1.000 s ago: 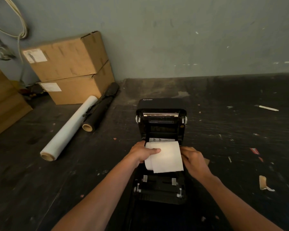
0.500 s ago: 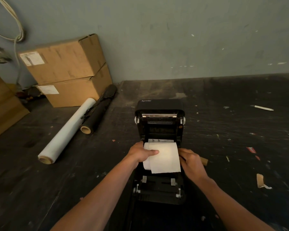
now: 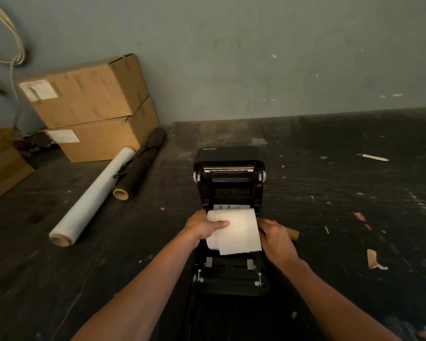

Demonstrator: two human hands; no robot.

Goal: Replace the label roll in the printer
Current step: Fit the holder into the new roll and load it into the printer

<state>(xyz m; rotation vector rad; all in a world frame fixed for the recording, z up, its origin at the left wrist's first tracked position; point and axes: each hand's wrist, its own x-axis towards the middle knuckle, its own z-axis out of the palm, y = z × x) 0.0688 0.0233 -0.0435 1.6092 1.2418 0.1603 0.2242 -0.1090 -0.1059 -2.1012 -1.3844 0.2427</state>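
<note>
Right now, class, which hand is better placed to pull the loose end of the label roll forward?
Probably the right hand: it sits at the label roll's right end, beside the hanging loose edge. The left hand is busy, its thumb pressed over the roll, steadying it above the open printer.

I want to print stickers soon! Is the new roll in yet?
Almost. Done: the printer lid is open. In hand: the left hand and right hand hold the white roll over the bay. Left: seat it, feed its loose end forward and close the lid.
</note>
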